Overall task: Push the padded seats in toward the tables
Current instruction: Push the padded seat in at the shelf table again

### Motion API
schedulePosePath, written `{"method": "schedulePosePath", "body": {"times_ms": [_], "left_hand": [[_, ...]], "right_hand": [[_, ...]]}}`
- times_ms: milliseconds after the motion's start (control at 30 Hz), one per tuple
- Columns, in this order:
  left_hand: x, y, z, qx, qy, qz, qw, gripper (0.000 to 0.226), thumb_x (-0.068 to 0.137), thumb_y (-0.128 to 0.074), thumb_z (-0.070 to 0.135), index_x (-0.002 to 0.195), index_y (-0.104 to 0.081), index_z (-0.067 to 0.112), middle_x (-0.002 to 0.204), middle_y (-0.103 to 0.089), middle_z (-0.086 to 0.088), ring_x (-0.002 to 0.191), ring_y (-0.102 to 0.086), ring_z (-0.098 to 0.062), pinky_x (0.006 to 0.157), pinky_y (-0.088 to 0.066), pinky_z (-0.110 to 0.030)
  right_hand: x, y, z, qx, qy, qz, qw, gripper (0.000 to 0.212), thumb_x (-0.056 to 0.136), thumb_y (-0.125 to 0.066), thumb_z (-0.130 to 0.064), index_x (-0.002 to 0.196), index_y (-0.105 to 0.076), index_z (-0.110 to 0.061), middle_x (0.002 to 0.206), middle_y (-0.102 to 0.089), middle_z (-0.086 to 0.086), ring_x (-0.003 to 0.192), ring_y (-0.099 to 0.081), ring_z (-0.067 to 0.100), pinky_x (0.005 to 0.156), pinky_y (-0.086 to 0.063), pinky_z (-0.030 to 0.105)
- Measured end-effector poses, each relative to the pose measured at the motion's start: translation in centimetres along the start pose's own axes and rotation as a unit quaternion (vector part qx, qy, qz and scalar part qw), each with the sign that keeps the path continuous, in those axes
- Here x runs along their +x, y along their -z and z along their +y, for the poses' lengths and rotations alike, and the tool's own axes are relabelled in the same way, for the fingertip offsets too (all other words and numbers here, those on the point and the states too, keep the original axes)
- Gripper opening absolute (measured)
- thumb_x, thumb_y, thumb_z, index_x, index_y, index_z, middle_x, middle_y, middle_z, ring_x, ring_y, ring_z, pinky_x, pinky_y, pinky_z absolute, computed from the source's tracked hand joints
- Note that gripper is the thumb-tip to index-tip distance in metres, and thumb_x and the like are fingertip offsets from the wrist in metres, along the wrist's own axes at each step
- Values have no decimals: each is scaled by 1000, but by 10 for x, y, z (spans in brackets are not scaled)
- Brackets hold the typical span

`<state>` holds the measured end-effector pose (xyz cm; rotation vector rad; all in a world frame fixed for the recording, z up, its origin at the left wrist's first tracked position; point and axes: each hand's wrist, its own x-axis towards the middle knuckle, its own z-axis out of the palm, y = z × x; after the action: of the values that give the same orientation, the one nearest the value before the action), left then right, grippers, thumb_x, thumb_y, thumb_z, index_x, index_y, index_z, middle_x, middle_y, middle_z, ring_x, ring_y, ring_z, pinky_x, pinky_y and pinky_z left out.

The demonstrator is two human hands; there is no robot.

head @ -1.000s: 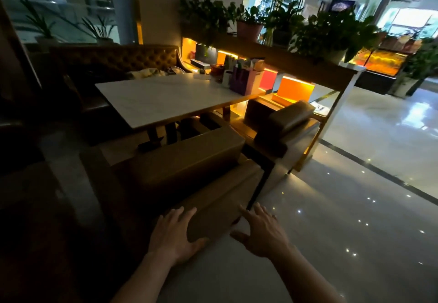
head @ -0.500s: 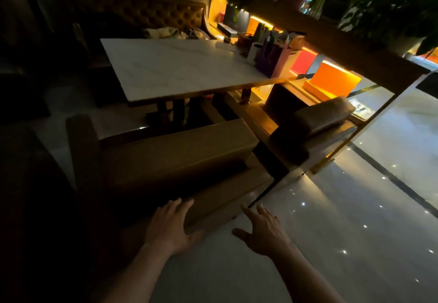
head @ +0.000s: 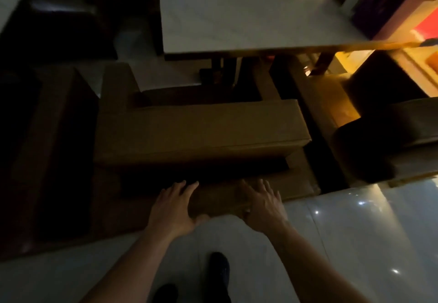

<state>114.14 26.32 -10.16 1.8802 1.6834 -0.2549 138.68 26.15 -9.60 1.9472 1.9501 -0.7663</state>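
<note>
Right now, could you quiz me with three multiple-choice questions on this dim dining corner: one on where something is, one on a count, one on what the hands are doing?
1. Where is the white table relative to the padded seat?
A. Beyond it
B. Left of it
C. Under it

2. How many hands touch the seat?
A. None
B. One
C. Two

3. How do the hands lie?
A. Curled in fists
B. Fingers spread flat on the seat's back edge
C. Hanging at the sides

Answers:
1 A: the tabletop lies past the seat's backrest.
2 C: left hand and right hand both rest on it.
3 B: the fingers are straight, pressing the low rear edge.
</note>
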Motion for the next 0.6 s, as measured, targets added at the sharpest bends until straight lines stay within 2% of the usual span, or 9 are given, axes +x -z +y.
{"method": "schedulePosePath", "body": {"times_ms": [133,233,400,600], "left_hand": [[24,-16,4,2,27,-1,1000,105,70,-59,82,153,-6,45,165,-7,4,149,-10,-25,120,-16,-48],[36,-28,-1,18,36,-3,999,112,66,-63,82,153,-4,45,165,-7,4,150,-7,-24,122,-12,-47],[43,-44,-14,47,44,25,998,120,60,-64,84,154,-1,42,164,-12,3,150,-5,-24,122,-2,-48],[40,-51,-18,34,43,92,994,116,58,-59,88,153,-15,38,157,-28,4,144,-24,-21,122,-9,-44]], "right_hand": [[38,-6,13,-33,19,-15,999,114,73,-54,-87,156,10,-42,167,13,13,151,19,39,116,2,70],[56,-14,20,-51,22,-37,998,122,65,-52,-93,154,15,-44,166,17,11,149,24,40,111,4,78],[59,-28,22,-49,21,7,999,120,65,-56,-90,156,9,-44,167,11,12,149,22,41,109,2,81],[57,-36,24,-59,29,59,996,116,65,-52,-92,157,1,-44,167,-1,12,152,14,39,111,-3,80]]}}
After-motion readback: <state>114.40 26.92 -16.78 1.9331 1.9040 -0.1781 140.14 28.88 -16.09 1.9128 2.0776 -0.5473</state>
